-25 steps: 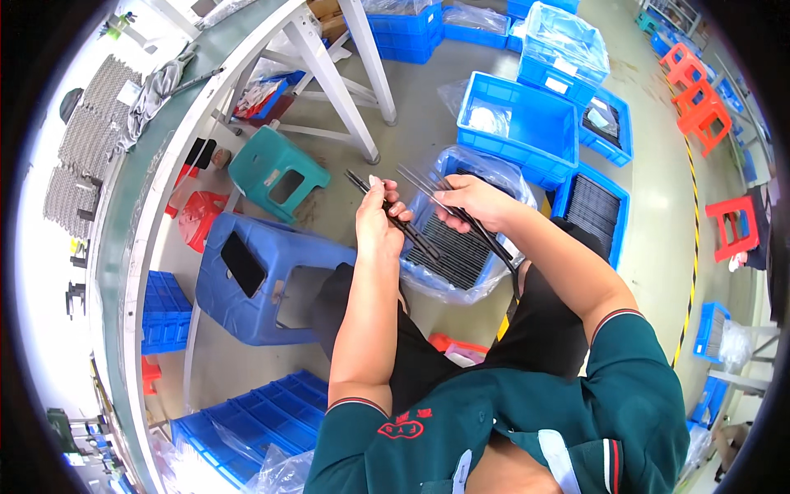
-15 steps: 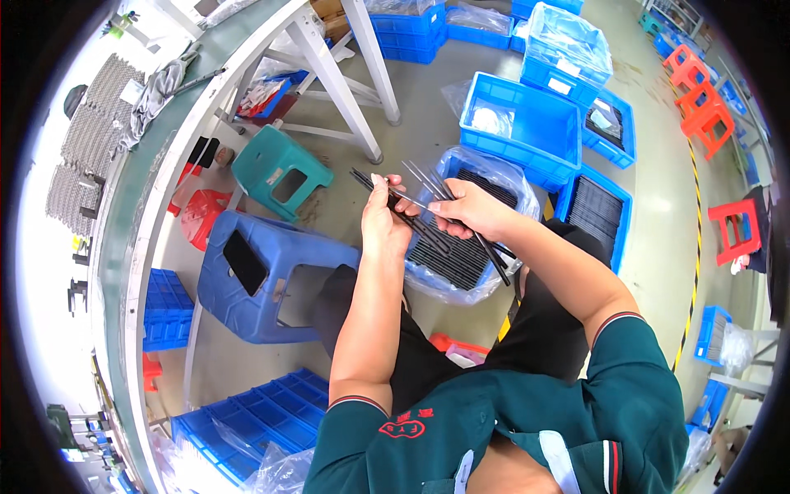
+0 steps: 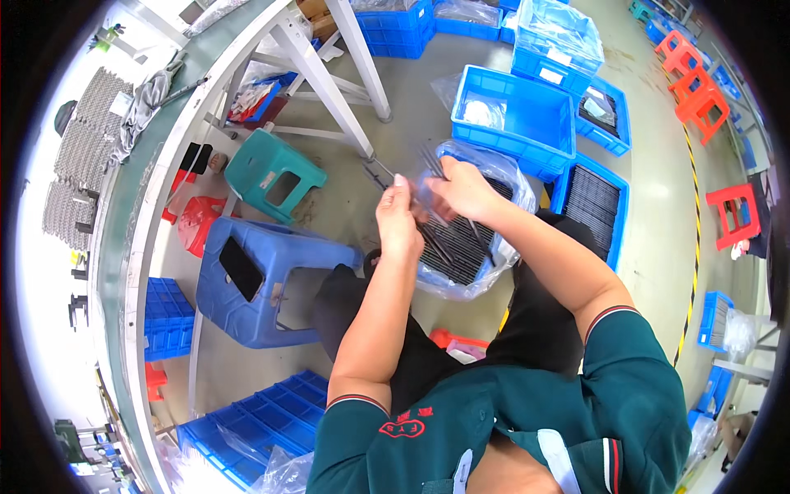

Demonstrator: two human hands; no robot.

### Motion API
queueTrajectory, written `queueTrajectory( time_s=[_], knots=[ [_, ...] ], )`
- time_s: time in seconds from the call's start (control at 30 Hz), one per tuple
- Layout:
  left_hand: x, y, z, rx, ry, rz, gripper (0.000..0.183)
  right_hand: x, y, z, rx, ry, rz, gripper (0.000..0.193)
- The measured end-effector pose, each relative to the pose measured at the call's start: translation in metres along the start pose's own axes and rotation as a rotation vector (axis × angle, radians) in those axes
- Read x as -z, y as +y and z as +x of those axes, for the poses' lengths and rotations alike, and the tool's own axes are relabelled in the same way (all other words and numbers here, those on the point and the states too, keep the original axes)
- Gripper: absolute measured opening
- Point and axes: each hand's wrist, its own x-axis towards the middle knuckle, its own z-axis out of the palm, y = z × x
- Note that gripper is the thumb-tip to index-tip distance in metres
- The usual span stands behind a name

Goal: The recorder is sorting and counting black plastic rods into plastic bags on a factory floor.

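My left hand (image 3: pixel 397 218) and my right hand (image 3: pixel 461 188) are both closed on a small bundle of thin dark rods (image 3: pixel 429 160), held up in front of me. The rods stick out past my fingers toward the floor at the far side. Right below my hands, on my lap, sits a blue bin (image 3: pixel 494 247) lined with a clear plastic bag and filled with many more of the same dark rods (image 3: pixel 454 247). My hands hover just above the bin's far left corner.
A blue plastic stool (image 3: pixel 255 280) stands at my left, a teal stool (image 3: pixel 271 174) beyond it. Blue bins (image 3: pixel 514 119) lie on the floor ahead, one holding dark parts (image 3: pixel 594 206). A white-legged workbench (image 3: pixel 164 165) curves along the left. Red stools (image 3: pixel 699 78) stand at the far right.
Both hands have lifted slightly with the rod bundle and drawn closer together; the rods now point more steeply away from me.
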Motion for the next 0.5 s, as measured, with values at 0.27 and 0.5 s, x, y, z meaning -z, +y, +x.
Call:
queueTrajectory(
  time_s=[0.27,0.5],
  knots=[
    [0.009,0.004,-0.003,0.327,-0.264,-0.035,0.034,0.019,0.008,0.016,-0.16,-0.219,0.525,0.023],
    [0.0,0.006,-0.02,0.522,-0.555,0.139,0.031,0.031,0.017,0.044,-0.027,0.207,0.531,0.027]
  ],
)
